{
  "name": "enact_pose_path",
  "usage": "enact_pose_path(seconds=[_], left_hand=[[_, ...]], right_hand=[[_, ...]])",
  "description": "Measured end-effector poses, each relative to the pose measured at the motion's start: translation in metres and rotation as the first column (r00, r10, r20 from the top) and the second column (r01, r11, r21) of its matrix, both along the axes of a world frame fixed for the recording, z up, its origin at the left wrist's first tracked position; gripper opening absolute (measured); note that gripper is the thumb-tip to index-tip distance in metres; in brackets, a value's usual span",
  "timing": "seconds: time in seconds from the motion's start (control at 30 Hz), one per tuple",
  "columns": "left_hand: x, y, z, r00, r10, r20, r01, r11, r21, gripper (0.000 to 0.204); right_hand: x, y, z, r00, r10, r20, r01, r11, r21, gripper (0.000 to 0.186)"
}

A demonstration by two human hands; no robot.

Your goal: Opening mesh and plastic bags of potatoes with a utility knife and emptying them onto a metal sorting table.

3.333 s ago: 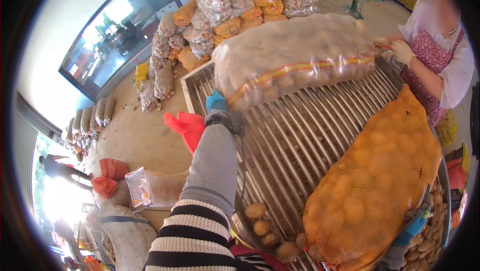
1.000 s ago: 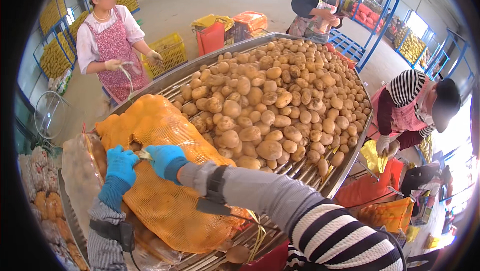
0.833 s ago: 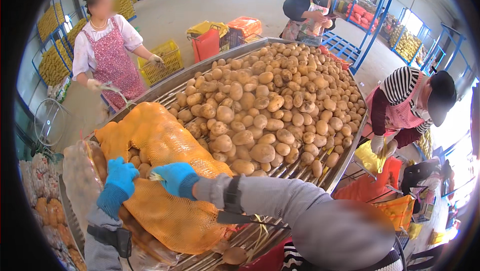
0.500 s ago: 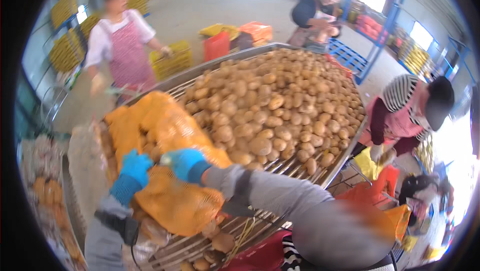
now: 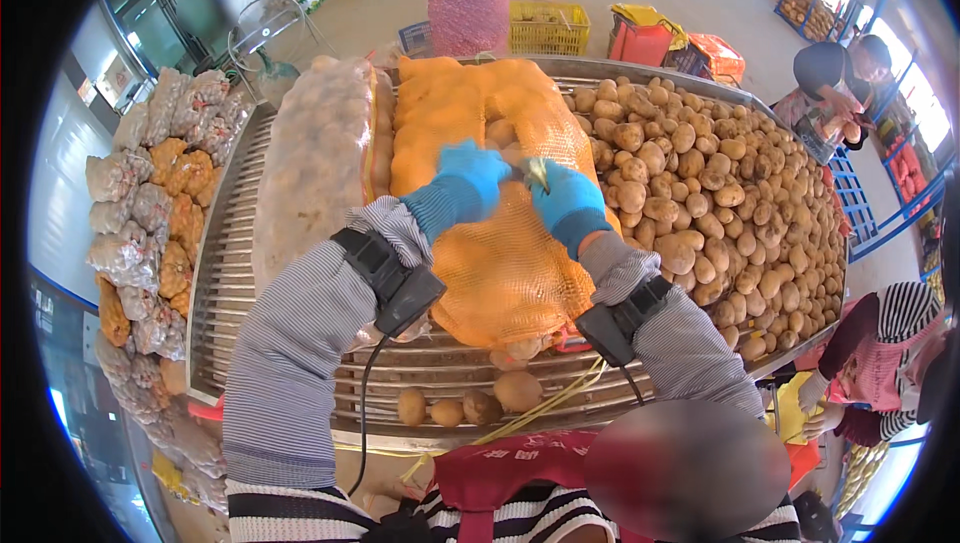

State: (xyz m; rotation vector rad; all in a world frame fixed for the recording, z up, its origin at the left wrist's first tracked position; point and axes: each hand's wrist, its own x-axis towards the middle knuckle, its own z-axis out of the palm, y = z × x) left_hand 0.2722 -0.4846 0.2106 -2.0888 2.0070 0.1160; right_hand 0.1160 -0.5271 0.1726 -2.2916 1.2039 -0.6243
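An orange mesh bag (image 5: 515, 278) full of potatoes lies on the slatted metal table in front of me, with potatoes showing at a gap in its upper middle. At that gap, my blue-gloved left hand (image 5: 468, 181) is closed, seemingly on the mesh edge; its fingertips are blurred. My right hand (image 5: 568, 201), gloved in blue too, is close beside it over the same bag. Pinched in it is a small pale-green thing (image 5: 538, 175), whose kind I cannot make out. A whitish mesh bag of potatoes (image 5: 310, 158) lies just left of the orange one.
Loose potatoes (image 5: 710, 193) are heaped on the table's right side. Several filled bags (image 5: 165, 213) are stacked at the left. Beyond the far edge are a person in a pink apron (image 5: 468, 8) and a yellow crate (image 5: 548, 28). Other people work at the right.
My view has swung left and down, so the table now sits squarely before me. Both hands remain at the orange bag's gap, and the right still holds the pale thing.
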Motion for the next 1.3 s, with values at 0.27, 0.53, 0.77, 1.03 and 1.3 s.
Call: enact_pose_path(seconds=[0.27, 0.53, 0.77, 1.03, 1.3], left_hand=[[0.01, 0.031, 0.011, 0.987, -0.163, 0.016, 0.163, 0.985, -0.056, 0.03], [0.02, 0.042, 0.007, 0.973, -0.196, -0.12, 0.195, 0.981, -0.025, 0.032], [-0.003, 0.04, 0.0, 0.935, -0.251, -0.252, 0.285, 0.953, 0.107, 0.029], [-0.049, 0.063, -0.028, 0.974, -0.226, -0.03, 0.228, 0.966, 0.124, 0.045], [-0.089, 0.085, -0.026, 0.984, -0.142, -0.109, 0.154, 0.982, 0.11, 0.046]], right_hand=[[-0.031, 0.036, -0.004, 0.984, 0.168, 0.054, -0.162, 0.982, -0.097, 0.028], [-0.068, 0.079, -0.014, 0.963, 0.251, -0.095, -0.248, 0.968, 0.039, 0.026], [-0.125, 0.092, -0.016, 0.985, 0.027, 0.17, -0.055, 0.985, 0.161, 0.032], [-0.114, 0.099, -0.041, 0.96, -0.08, 0.268, 0.041, 0.988, 0.148, 0.034], [-0.104, 0.104, -0.033, 0.984, -0.066, 0.163, 0.035, 0.982, 0.184, 0.043]])
